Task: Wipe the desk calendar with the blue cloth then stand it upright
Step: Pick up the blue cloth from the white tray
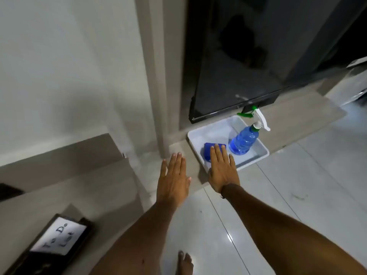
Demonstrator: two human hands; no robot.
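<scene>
Both forearms are bare, a thin dark band (224,189) circles the right wrist, and one foot (184,262) is bare

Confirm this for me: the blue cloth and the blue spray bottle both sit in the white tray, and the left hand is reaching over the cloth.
Wrong hand. In the head view the right hand reaches over the blue cloth, fingers spread and open. The left hand hovers beside the white tray, over the ledge. The rest holds: cloth and blue spray bottle both sit in the tray.
</scene>
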